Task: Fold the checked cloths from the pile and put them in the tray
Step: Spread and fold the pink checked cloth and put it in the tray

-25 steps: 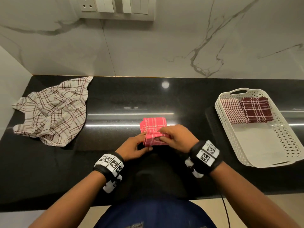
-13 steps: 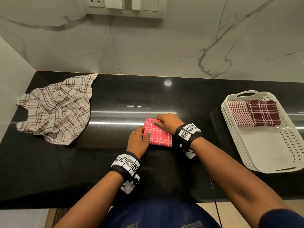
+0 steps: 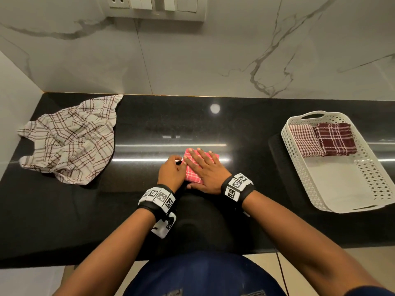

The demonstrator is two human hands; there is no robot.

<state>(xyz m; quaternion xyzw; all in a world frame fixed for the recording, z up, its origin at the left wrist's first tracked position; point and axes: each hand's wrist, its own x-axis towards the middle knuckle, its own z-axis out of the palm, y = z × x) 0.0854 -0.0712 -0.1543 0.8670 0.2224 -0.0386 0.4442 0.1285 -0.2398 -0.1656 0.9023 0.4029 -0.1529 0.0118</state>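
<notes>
At far left on the black countertop, hard against the side wall, lies the pile: 1 cream cloth checked in brown and grey lines, unfolded and rumpled, with one corner reaching toward the marble back wall.

Centre, near the front edge: the left hand sits at the left edge of a pink checked cloth. Its fingers are curled and touch that edge; whether they pinch the fabric or merely rest against it cannot be told from this angle. A black wristband bearing square printed markers wraps the left wrist.

The pink checked cloth is folded into a small rectangle and lies flat on the countertop, well apart from both the pile and the tray. The right hand lies palm down on top of it, fingers straight and spread, pressing it flat and covering most of its surface. The right wrist carries a matching marker band.

At right stands the white perforated tray, its handle toward the wall. 2 folded cloths lie side by side, touching, at its far end: a red-and-white small-check cloth on the left and a maroon cloth with white lines on the right.

Above, on the wall, is a switch plate.
</notes>
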